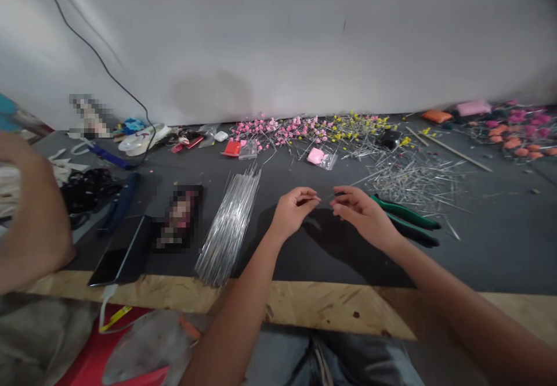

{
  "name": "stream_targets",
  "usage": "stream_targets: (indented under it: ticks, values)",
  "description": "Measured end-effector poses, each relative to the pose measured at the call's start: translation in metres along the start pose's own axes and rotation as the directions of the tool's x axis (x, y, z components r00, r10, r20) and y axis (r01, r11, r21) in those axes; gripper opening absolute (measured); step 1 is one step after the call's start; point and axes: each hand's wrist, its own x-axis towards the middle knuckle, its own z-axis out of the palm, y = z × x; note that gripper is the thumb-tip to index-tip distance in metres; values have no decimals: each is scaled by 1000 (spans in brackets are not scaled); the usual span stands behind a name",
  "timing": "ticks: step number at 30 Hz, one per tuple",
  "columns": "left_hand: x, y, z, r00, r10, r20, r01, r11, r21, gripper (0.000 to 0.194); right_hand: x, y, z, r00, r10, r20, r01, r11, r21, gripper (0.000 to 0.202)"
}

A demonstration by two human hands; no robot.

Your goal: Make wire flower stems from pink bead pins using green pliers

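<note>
We have our left hand (292,212) curled narrow near the wire bundle (230,226), our right hand (363,213) likewise by green-handled pliers (411,215); whether either pinches something thin, we cannot tell

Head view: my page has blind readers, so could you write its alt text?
A person's left hand and right hand, fingers curled, face each other above a dark table; whether they hold anything is unclear. A wire bundle lies to the left, pliers by the right hand, pink pieces and yellow pieces behind.
</note>
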Motion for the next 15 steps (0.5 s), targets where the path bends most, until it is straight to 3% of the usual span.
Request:
stream_targets:
  ticks: [7, 11, 15]
  values:
    - [-2, -1, 4, 998, 67, 5, -67, 985, 157, 17, 10, 11, 21, 992, 22, -123, -8, 993, 116, 23]
    - [-4, 3, 5, 991, 131, 32, -135, 945, 297, 13, 8, 13, 19, 997, 25, -72, -12, 983, 184, 16]
    - [-7, 6, 5, 978, 207, 32, -198, 863, 465, 18, 9, 11, 14, 997, 60, 52, -73, 956, 283, 17]
